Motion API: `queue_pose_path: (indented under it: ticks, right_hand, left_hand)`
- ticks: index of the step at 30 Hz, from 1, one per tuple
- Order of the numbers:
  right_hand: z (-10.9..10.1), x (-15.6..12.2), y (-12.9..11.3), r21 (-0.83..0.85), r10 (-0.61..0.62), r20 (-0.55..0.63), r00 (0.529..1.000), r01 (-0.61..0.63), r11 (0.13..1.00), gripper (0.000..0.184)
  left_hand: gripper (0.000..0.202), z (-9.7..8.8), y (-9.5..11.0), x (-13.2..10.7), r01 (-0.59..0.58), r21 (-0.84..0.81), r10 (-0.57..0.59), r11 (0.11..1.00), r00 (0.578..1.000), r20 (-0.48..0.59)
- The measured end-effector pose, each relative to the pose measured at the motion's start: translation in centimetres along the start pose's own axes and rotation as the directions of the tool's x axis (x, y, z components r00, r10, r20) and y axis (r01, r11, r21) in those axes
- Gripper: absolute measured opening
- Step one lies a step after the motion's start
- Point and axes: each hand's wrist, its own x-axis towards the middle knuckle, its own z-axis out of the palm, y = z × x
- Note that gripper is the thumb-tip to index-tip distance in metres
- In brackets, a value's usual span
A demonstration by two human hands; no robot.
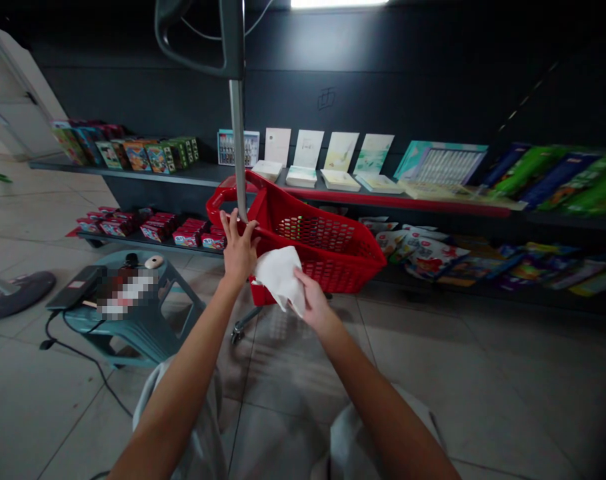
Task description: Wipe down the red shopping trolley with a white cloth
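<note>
My left hand (239,248) has its fingers curled around the foot of a metal pole (238,143), where the pole meets a red plastic shopping trolley basket (327,250). A black handle (203,37) tops the pole. My right hand (313,301) pinches a crumpled white cloth (280,277) against the near side of the basket. The cloth hides part of the basket's front corner.
A teal plastic stool (133,333) at left holds a dark tablet, a white mouse and a blurred item, with a black cable trailing to the tiled floor. Dark shelves of boxes, books and packets (433,257) stand behind the basket. A round fan base (17,293) lies far left.
</note>
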Motion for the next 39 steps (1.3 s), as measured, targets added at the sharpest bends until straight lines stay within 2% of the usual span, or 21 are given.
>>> queue_pose_path:
  ticks: [4, 8, 12, 15, 16, 17, 18, 19, 20, 21, 22, 23, 24, 26, 27, 28, 29, 31, 35, 39]
  right_hand:
    - [-1.2, -2.7, -3.6, -0.008, 0.077, -0.011, 0.997, -0.077, 0.997, 0.028]
    - [-2.4, -4.1, -6.4, 0.023, 0.056, -0.075, 0.996, -0.054, 0.998, 0.031]
    - [-3.9, -4.3, -8.7, 0.003, -0.101, -0.12, 0.988, 0.102, 0.995, 0.03]
    - [-5.4, -3.8, -10.4, -0.023, -0.298, -0.172, 0.939, 0.298, 0.954, 0.03]
    - [-6.0, -3.7, -11.0, -0.052, -0.383, -0.23, 0.895, 0.381, 0.923, 0.031]
    - [-6.6, -3.5, -11.6, -0.109, -0.483, -0.315, 0.817, 0.474, 0.874, 0.033]
    - [-7.1, -3.4, -12.3, -0.206, -0.594, -0.405, 0.695, 0.563, 0.8, 0.036]
    - [-7.7, -3.4, -12.9, -0.341, -0.706, -0.463, 0.537, 0.627, 0.701, 0.039]
    - [-8.2, -3.4, -13.5, -0.496, -0.806, -0.462, 0.369, 0.646, 0.58, 0.042]
    - [-8.7, -3.5, -13.9, -0.64, -0.889, -0.395, 0.231, 0.626, 0.446, 0.044]
    - [-9.1, -3.4, -14.1, -0.752, -0.949, -0.276, 0.151, 0.582, 0.311, 0.045]
    - [-9.3, -3.3, -14.2, -0.823, -0.982, -0.124, 0.141, 0.538, 0.181, 0.044]
    - [-9.5, -3.1, -13.9, -0.857, -0.981, 0.039, 0.192, 0.51, 0.066, 0.044]
    - [-9.6, -2.3, -12.8, -0.858, -0.852, 0.344, 0.394, 0.501, -0.115, 0.046]
    - [-9.4, -1.8, -12.0, -0.847, -0.742, 0.452, 0.495, 0.5, -0.182, 0.048]
    - [-9.3, -1.3, -11.2, -0.838, -0.637, 0.516, 0.572, 0.491, -0.238, 0.051]
    - [-9.1, -0.9, -10.4, -0.834, -0.562, 0.544, 0.622, 0.473, -0.284, 0.054]
    - [-8.6, -0.4, -9.3, -0.838, -0.518, 0.545, 0.66, 0.417, -0.351, 0.057]
    - [-8.7, -0.6, -9.5, -0.852, -0.57, 0.512, 0.643, 0.295, -0.432, 0.056]
    - [-10.1, -1.3, -10.9, -0.857, -0.597, 0.48, 0.642, 0.201, -0.474, 0.056]
  left_hand:
    - [0.043, -0.1, -0.3, 0.1, -0.021, 0.009, 0.021, 1.0, 1.0, -0.001]
    - [0.043, -0.3, -0.4, 0.3, -0.023, 0.002, 0.023, 1.0, 0.999, 0.025]
    - [0.043, -0.5, -0.4, 0.4, -0.012, 0.008, 0.012, 1.0, 0.999, 0.038]
    - [0.043, -0.6, -0.5, 0.5, -0.017, 0.009, 0.017, 1.0, 0.999, 0.039]
    - [0.043, -0.6, -0.5, 0.5, -0.023, 0.011, 0.023, 1.0, 0.999, 0.036]
    - [0.043, -0.6, -0.5, 0.5, -0.031, 0.013, 0.031, 0.999, 0.999, 0.033]
    - [0.043, -0.5, -0.6, 0.5, -0.04, 0.015, 0.039, 0.999, 0.999, 0.031]
    - [0.043, -0.5, -0.6, 0.5, -0.046, 0.015, 0.045, 0.999, 0.999, 0.028]
    - [0.043, -0.5, -0.7, 0.5, -0.048, 0.013, 0.048, 0.999, 0.999, 0.026]
    - [0.043, -0.5, -0.7, 0.6, -0.048, 0.009, 0.047, 0.999, 0.999, 0.025]
    - [0.043, -0.4, -0.7, 0.6, -0.044, 0.002, 0.044, 0.999, 0.999, 0.023]
    - [0.044, -0.4, -0.7, 0.6, -0.041, -0.005, 0.041, 0.999, 0.999, 0.022]
    - [0.044, -0.4, -0.7, 0.7, -0.039, -0.014, 0.039, 0.999, 0.999, 0.02]
    - [0.044, -0.5, -0.6, 0.8, -0.039, -0.027, 0.039, 0.999, 0.999, 0.018]
    - [0.044, -0.5, -0.7, 0.8, -0.041, -0.03, 0.042, 0.999, 0.999, 0.018]
    - [0.043, -0.6, -0.7, 0.9, -0.046, -0.032, 0.047, 0.998, 0.999, 0.018]
    - [0.042, -0.7, -0.7, 0.9, -0.054, -0.032, 0.055, 0.998, 0.998, 0.016]
    - [0.04, -0.8, -0.9, 1.0, -0.077, -0.029, 0.077, 0.997, 0.997, 0.016]
    - [0.04, -0.9, -1.6, 1.1, -0.117, -0.032, 0.117, 0.993, 0.993, -0.008]
    - [0.042, -1.0, -3.1, 1.5, -0.136, -0.057, 0.134, 0.989, 0.99, -0.036]
